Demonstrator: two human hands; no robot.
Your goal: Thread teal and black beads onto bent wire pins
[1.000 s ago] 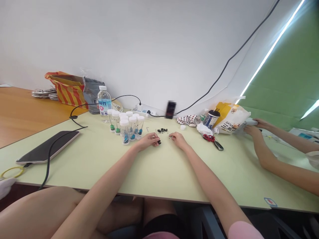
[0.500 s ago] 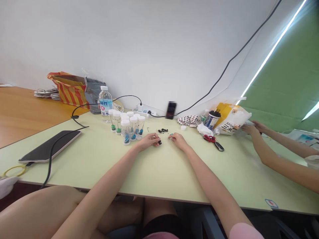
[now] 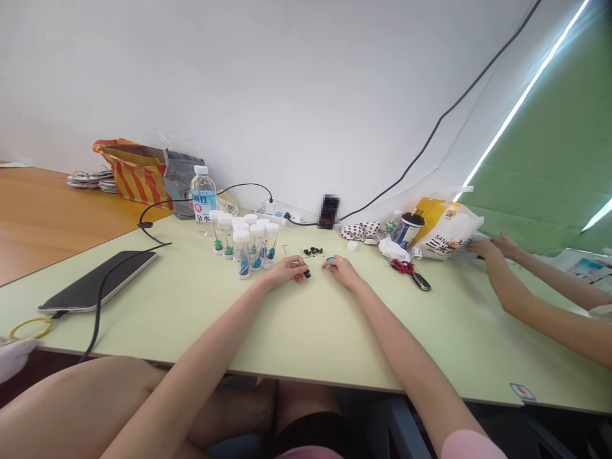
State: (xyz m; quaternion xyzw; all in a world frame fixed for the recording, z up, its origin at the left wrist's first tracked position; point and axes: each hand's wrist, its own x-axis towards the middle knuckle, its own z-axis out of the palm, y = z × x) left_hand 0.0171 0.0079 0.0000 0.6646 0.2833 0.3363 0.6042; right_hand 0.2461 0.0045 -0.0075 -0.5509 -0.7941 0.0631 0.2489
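Observation:
My left hand point(image 3: 287, 272) is closed on a small black part point(image 3: 306, 274), with a thin wire-like piece rising beside the fingertips. Opposite it, my right hand point(image 3: 343, 270) pinches a small blue part point(image 3: 328, 259). Their exact kinds are too small to make out. Just beyond the hands lie several small black pieces point(image 3: 313, 251) on the pale green table. Left of my left hand stands a group of clear tubes with white caps point(image 3: 241, 255), holding blue and green pieces with thin stems. A small bent metal piece point(image 3: 285, 247) lies nearby.
A water bottle point(image 3: 204, 203), a phone point(image 3: 98, 280) with its cable, and a power strip point(image 3: 282, 215) are on the left and back. To the right are a keyring point(image 3: 421, 281), a dark-lidded cup point(image 3: 410, 231), a yellow-white bag point(image 3: 447, 229) and another person's arms point(image 3: 526, 280).
My right hand has turned slightly, and more of the blue part shows at its fingertips. My left hand stays in place. The other person's hands have shifted by the bag.

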